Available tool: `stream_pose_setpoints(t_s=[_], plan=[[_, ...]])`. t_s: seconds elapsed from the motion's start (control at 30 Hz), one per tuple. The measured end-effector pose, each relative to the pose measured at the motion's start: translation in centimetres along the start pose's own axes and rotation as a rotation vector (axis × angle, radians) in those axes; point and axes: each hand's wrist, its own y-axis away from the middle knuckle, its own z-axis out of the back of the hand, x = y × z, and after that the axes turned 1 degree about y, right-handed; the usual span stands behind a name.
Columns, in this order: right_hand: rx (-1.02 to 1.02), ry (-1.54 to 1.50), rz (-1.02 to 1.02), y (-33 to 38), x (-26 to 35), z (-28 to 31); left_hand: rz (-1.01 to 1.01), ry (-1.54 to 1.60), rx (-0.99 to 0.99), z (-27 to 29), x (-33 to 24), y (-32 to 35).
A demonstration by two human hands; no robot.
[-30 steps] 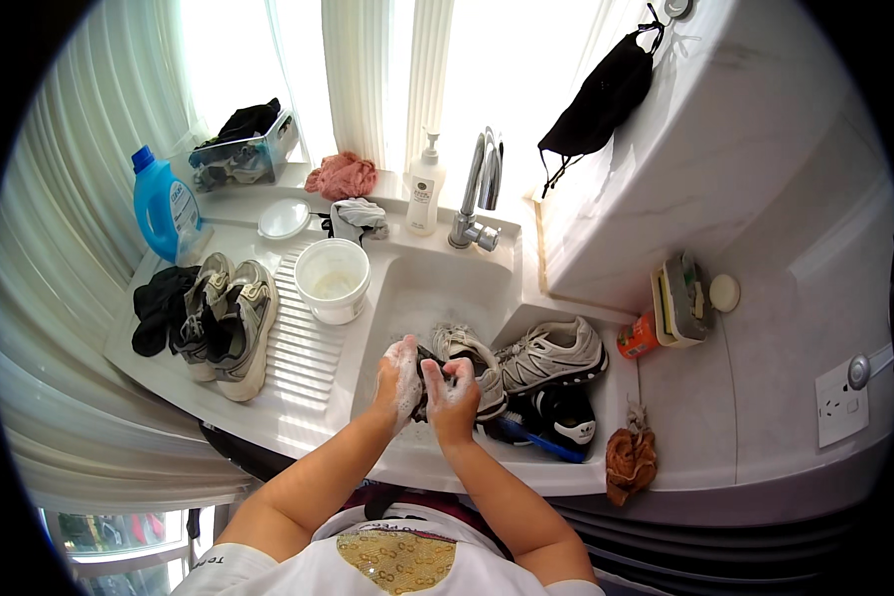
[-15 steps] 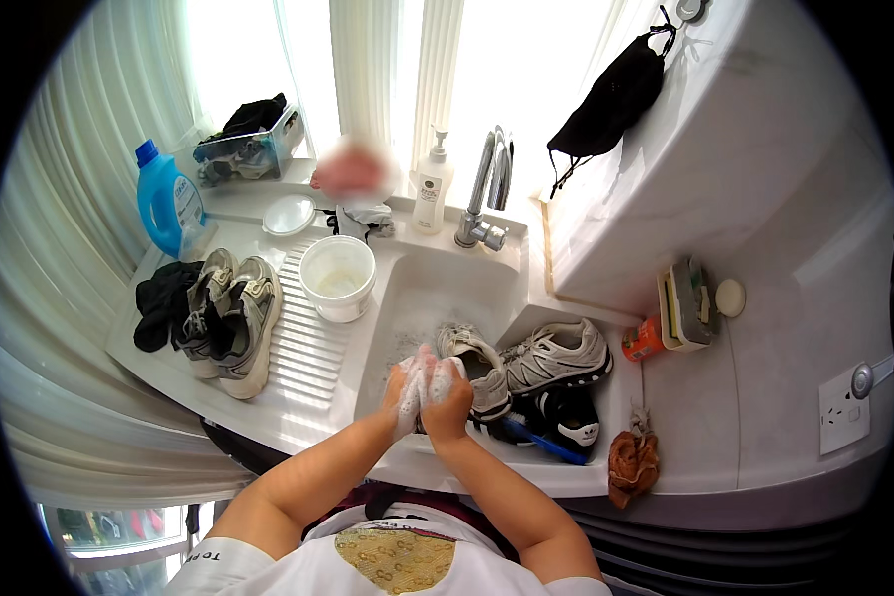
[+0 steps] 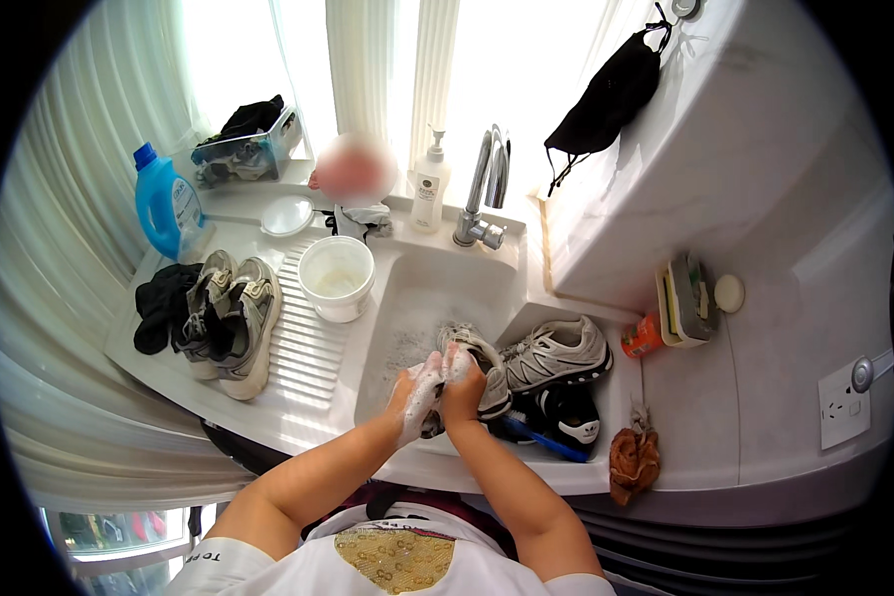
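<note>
Over the sink basin [image 3: 402, 283], my left hand [image 3: 417, 397] and my right hand [image 3: 459, 385] press close together, fingers closed and coated in white suds. A little dark material shows between and below them, too hidden to name. Right beside my right hand lies a pale, wet sneaker [image 3: 489, 379], toe in the foamy water. A grey-white sneaker [image 3: 558, 356] rests on the ledge to its right. In front of that one are a black shoe [image 3: 572, 409] with a white toe and a blue brush [image 3: 544, 439].
On the ribbed drainboard at left stand a pair of grey sneakers [image 3: 251, 323] and a white tub [image 3: 336, 283]. Behind are a blue detergent bottle [image 3: 164, 204], pump bottle [image 3: 428, 189] and faucet [image 3: 482, 189]. A brown cloth [image 3: 634, 465] hangs at the right edge.
My hands have shifted slightly right, toward the pale sneaker. The right hand has turned and moved a little up over its near side. Both stay closed and sudsy.
</note>
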Motion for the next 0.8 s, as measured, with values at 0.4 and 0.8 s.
stream_pose_setpoints(t_s=[0.4,0.8], plan=[[0.026,-0.103,0.415,3.8,3.7,-0.1,0.126,0.246,0.138,2.8,-1.0,-1.4],[0.050,0.021,0.298,1.0,1.9,0.4,0.044,0.184,-0.075,0.3,-0.7,-0.1]])
